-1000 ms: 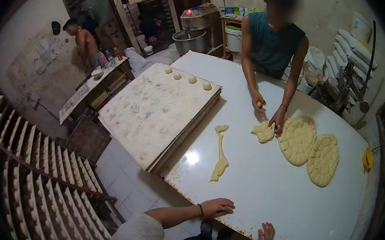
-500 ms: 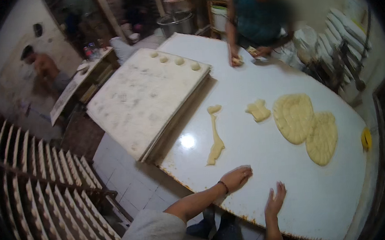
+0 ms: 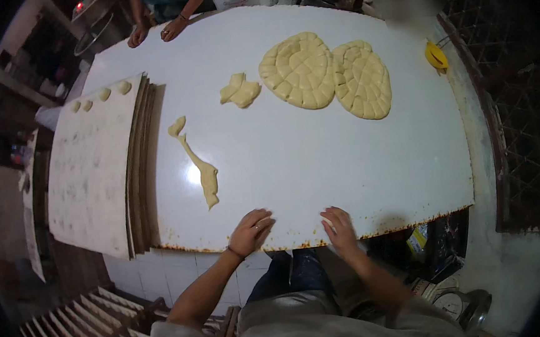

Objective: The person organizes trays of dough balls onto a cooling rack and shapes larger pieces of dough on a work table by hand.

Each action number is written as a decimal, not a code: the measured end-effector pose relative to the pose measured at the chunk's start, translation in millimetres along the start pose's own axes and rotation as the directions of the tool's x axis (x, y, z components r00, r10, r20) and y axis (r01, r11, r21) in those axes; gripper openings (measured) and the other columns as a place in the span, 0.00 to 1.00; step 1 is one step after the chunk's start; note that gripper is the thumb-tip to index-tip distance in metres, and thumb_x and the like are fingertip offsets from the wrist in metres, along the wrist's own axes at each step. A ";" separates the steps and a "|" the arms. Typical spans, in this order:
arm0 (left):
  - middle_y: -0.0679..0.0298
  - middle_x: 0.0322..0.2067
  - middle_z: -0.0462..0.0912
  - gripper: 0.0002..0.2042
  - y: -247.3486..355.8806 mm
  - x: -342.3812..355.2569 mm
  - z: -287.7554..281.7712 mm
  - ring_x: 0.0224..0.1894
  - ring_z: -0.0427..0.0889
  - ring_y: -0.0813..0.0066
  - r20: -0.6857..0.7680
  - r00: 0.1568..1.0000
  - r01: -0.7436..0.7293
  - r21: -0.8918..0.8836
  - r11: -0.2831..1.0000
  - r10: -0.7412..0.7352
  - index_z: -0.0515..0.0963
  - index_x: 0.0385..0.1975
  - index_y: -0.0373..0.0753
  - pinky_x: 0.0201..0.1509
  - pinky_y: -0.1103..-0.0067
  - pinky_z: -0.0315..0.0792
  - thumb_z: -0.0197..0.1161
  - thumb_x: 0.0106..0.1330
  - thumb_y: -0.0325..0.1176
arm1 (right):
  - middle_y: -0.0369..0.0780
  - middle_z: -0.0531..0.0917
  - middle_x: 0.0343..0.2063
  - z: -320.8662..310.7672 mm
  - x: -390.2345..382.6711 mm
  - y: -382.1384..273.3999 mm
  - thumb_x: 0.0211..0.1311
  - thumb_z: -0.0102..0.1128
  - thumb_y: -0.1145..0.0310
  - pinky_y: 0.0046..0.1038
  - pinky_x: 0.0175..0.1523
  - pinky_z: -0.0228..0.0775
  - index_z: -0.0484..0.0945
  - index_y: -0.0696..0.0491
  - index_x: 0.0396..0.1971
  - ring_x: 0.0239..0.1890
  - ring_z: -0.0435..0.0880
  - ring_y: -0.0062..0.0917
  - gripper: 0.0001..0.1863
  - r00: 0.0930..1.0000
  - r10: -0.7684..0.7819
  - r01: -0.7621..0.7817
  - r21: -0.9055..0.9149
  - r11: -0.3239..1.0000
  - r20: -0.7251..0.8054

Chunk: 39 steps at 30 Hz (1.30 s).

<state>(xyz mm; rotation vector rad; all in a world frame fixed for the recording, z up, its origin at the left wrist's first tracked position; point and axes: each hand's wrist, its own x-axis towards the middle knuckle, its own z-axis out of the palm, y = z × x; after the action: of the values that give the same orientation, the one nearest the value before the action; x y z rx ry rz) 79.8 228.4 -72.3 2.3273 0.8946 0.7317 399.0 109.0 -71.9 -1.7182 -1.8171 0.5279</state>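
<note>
Both my hands rest at the near edge of the white, rust-edged table [image 3: 307, 166], fingers loosely bent and apart, nothing visible in them: my left hand [image 3: 253, 227] and, slightly blurred, my right hand [image 3: 338, 226]. Beyond my left hand lies a long, narrow dough scrap [image 3: 208, 182]. Farther back is a smaller lumpy dough piece [image 3: 239, 92]. To its right, two flattened, scored dough rounds [image 3: 294, 73] [image 3: 362, 80] touch side by side.
Stacked boards [image 3: 86, 175] with dough balls [image 3: 105, 93] occupy the left end. A co-worker's hands [image 3: 172, 30] are at the far edge. A yellow object [image 3: 435, 57] sits at the right edge, beside a metal grille [image 3: 517, 120]. A rack [image 3: 90, 325] stands lower left.
The view has swung down and right, squarer to the table. Both my hands moved onto the near edge. The co-worker's hands left the lumpy dough and are at the far edge.
</note>
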 end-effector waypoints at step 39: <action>0.63 0.46 0.86 0.17 92.7 -91.1 -169.5 0.53 0.84 0.72 -0.096 0.501 0.255 -0.933 0.253 -0.860 0.80 0.56 0.37 0.59 0.75 0.79 0.73 0.70 0.31 | 0.43 0.85 0.41 -27.8 7.1 -35.5 0.75 0.57 0.71 0.25 0.37 0.78 0.75 0.64 0.63 0.37 0.84 0.24 0.20 0.822 0.433 -0.566 0.461 0.683 0.369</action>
<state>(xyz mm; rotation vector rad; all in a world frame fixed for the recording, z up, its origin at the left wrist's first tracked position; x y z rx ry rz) -47.8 152.1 81.1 0.6569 1.2249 1.2175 389.9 109.9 -27.2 -1.7559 -1.1048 1.3966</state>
